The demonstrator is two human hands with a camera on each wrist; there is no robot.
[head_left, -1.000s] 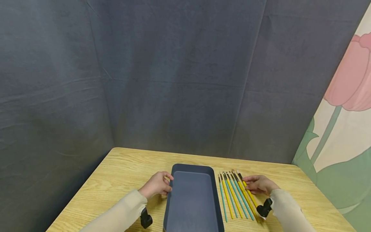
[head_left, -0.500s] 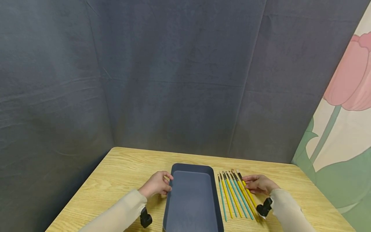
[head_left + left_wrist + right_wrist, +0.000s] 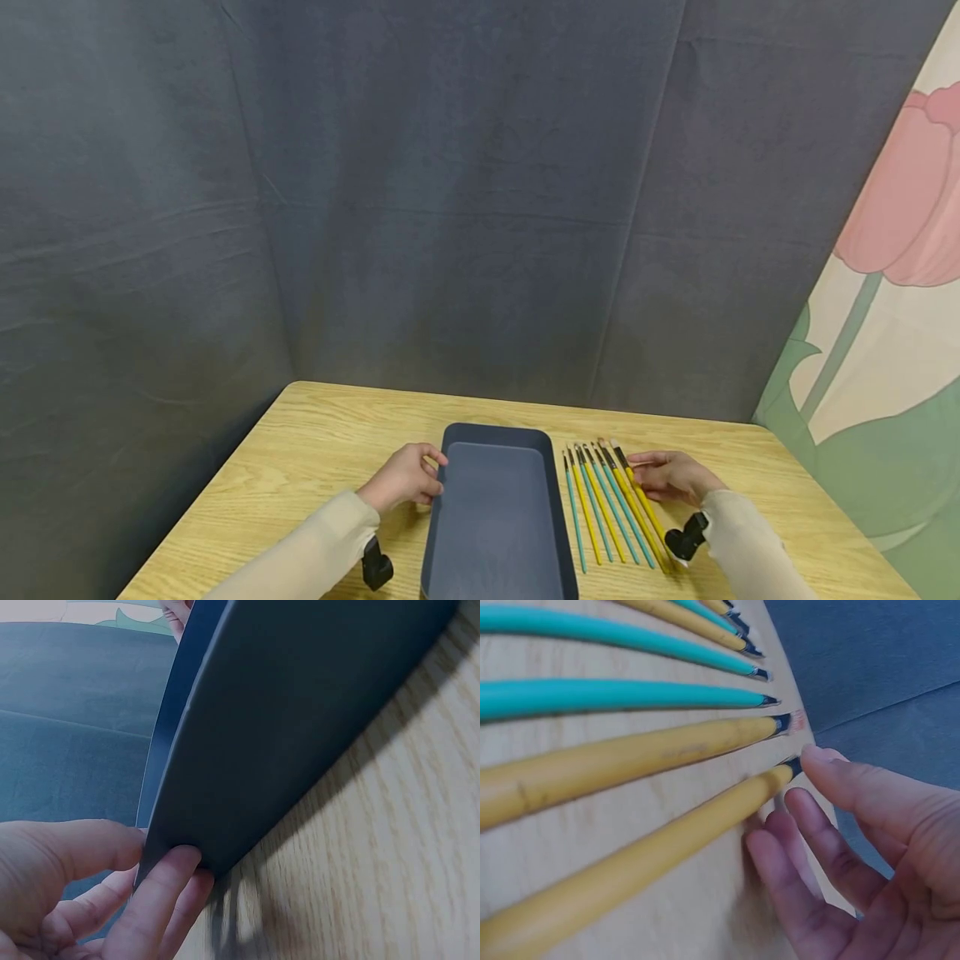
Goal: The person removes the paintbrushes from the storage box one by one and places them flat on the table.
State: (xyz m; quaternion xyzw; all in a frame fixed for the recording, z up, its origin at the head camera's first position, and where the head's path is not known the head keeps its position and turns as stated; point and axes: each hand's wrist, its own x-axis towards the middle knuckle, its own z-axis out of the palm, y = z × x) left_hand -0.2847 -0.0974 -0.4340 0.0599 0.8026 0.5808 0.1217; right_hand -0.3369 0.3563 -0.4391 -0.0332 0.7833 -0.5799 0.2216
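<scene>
My left hand (image 3: 407,477) rests with its fingertips at the left rim of a dark blue-grey rectangular tray (image 3: 495,517). In the left wrist view, two fingers (image 3: 166,889) lie against the tray's outer wall (image 3: 247,727). Right of the tray, several paintbrushes with turquoise and yellow handles lie side by side, bristles toward the far edge. Loosely bent, my right hand (image 3: 670,477) is beside the rightmost yellow paintbrush (image 3: 647,504). The right wrist view shows its thumb right at that brush's dark ferrule, other fingers spread below. Another yellow paintbrush (image 3: 637,757) lies alongside.
The wood-grain table (image 3: 330,433) extends around the tray and brushes. A dark curtain (image 3: 465,208) hangs behind and to the left. On the right is a panel with a pink tulip (image 3: 900,208). Each sleeve carries a small black device at the wrist.
</scene>
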